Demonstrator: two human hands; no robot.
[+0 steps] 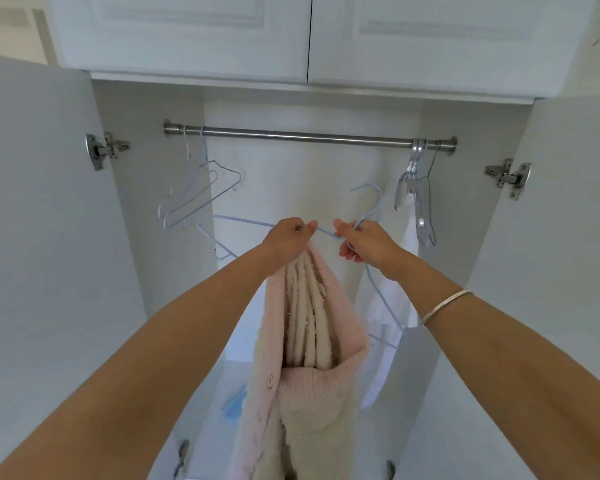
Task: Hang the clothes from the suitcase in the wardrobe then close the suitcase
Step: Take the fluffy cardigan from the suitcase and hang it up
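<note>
I stand before an open white wardrobe with a steel rail (309, 136) across it. My left hand (286, 237) grips the top of a pink knitted garment with cream fleece lining (312, 341), which hangs down from it, and pinches the wire of a light blue hanger (369, 206). My right hand (364, 242) grips the same hanger just below its hook. The hook sits below the rail, not on it. The suitcase is out of view.
Several empty wire hangers (194, 192) hang at the rail's left end. Clear plastic hangers (414, 188) with a white garment (392, 306) hang at the right end. Both wardrobe doors (39, 220) stand open either side. Something blue (234, 407) lies on the wardrobe floor.
</note>
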